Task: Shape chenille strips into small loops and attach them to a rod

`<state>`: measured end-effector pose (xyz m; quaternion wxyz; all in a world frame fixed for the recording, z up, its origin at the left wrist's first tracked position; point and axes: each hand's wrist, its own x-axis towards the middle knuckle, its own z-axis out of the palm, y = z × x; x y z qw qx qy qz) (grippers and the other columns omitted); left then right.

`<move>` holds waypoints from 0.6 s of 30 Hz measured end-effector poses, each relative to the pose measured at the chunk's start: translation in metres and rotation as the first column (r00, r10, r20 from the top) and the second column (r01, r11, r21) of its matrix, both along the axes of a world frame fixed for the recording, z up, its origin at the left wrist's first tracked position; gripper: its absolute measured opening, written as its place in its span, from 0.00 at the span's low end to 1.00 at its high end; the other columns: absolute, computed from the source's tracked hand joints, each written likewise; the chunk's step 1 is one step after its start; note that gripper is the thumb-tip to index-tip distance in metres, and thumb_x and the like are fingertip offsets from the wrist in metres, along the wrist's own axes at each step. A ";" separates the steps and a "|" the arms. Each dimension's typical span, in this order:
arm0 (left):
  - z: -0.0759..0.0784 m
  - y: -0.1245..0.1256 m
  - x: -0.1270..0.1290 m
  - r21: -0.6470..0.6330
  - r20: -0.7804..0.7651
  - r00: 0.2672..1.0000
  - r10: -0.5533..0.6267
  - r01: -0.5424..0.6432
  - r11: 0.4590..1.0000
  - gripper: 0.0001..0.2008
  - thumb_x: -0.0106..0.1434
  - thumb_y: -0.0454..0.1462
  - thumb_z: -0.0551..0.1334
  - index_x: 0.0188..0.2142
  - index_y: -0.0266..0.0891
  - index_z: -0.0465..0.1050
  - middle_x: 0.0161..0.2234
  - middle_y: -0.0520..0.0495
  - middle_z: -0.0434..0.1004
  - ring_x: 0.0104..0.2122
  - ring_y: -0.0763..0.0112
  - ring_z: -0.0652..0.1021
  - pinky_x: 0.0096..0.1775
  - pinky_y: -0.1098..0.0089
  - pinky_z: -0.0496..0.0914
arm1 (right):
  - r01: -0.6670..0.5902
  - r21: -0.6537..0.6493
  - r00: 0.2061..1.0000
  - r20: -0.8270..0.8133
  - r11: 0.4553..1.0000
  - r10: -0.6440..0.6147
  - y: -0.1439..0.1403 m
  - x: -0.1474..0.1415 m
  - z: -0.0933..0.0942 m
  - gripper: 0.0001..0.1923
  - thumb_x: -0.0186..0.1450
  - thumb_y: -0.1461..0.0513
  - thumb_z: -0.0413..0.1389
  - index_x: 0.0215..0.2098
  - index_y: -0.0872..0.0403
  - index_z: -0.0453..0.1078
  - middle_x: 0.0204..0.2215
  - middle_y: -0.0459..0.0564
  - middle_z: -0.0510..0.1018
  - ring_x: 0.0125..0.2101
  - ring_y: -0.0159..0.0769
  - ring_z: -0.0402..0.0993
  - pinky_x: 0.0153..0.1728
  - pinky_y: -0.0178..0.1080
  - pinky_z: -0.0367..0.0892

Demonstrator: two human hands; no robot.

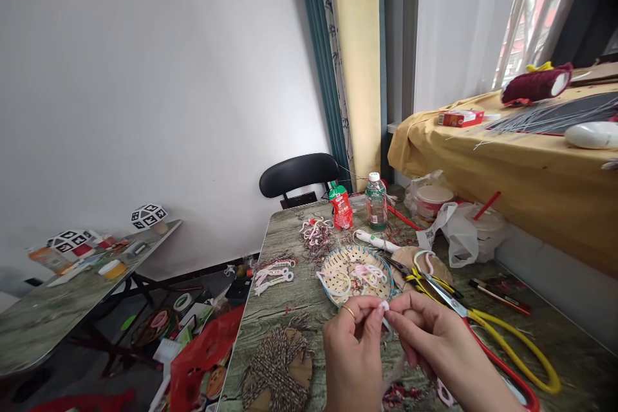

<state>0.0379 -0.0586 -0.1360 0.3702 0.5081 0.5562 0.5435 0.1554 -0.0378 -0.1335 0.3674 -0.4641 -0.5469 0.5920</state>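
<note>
Head view: a bare white wall fills the upper left of the frame, with teal and yellow curtains (pixel 338 64) at upper centre and a sheer-curtained window at upper right. Below the window a yellow-draped bench (pixel 521 161) carries a maroon roll (pixel 535 85), a red box and a sheaf of thin grey rods. The wood-grain table (pixel 284 309) runs from centre to the bottom edge, with a black chair (pixel 297 174) at its far end. A second, greenish side table (pixel 58 309) sits at lower left with marker cubes on it.

On the work table, large yellow-handled scissors (pixel 512 335) lie at lower right, and a card wound with twisted brown-and-white cord (pixel 275 367) lies at bottom centre. Farther back stand a green-labelled bottle (pixel 376 201) and a red pouch (pixel 340 206).

As for progress, a woven basket (pixel 355 275) at centre already holds several pink and white loops, and more finished-looking chains (pixel 273 273) lie to its left, so a good share seems done. Loose strands heaped behind suggest more remains.

At bottom centre the left hand (pixel 352 354) and right hand (pixel 434 341) meet, fingertips of both pinched together on a small pinkish-white loop piece (pixel 384 305), just in front of the basket.
</note>
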 end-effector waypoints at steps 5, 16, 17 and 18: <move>0.016 0.001 -0.007 -0.111 0.194 0.977 -0.087 0.111 0.988 0.12 0.57 0.36 0.59 0.39 0.32 0.74 0.27 0.44 0.79 0.28 0.69 0.77 0.32 0.72 0.70 | 0.023 0.121 0.994 0.105 0.992 -0.036 0.002 0.004 -0.008 0.13 0.60 0.53 0.52 0.26 0.53 0.62 0.11 0.37 0.62 0.14 0.26 0.54 0.17 0.30 0.49; 0.021 0.007 -0.015 -0.180 0.186 0.962 -0.197 0.231 0.956 0.04 0.50 0.33 0.63 0.25 0.33 0.75 0.20 0.49 0.75 0.20 0.77 0.72 0.25 0.75 0.67 | -0.099 0.082 0.989 0.120 0.992 0.089 0.001 0.011 0.001 0.11 0.57 0.55 0.56 0.27 0.54 0.64 0.11 0.39 0.66 0.14 0.26 0.56 0.17 0.29 0.51; 0.021 0.005 -0.014 -0.187 0.175 0.965 -0.196 0.228 0.956 0.03 0.49 0.32 0.63 0.25 0.33 0.74 0.20 0.49 0.75 0.19 0.77 0.71 0.24 0.76 0.66 | -0.126 0.033 0.989 0.079 0.991 0.123 0.002 0.013 0.001 0.12 0.56 0.54 0.57 0.28 0.54 0.64 0.11 0.39 0.67 0.13 0.25 0.54 0.15 0.29 0.49; 0.021 0.004 -0.013 -0.189 0.162 0.968 -0.193 0.223 0.956 0.02 0.49 0.32 0.63 0.24 0.33 0.73 0.19 0.49 0.75 0.19 0.78 0.71 0.24 0.76 0.66 | -0.156 -0.014 0.987 0.042 0.988 0.156 0.003 0.016 0.001 0.14 0.55 0.52 0.58 0.29 0.54 0.64 0.12 0.39 0.68 0.12 0.24 0.54 0.14 0.28 0.48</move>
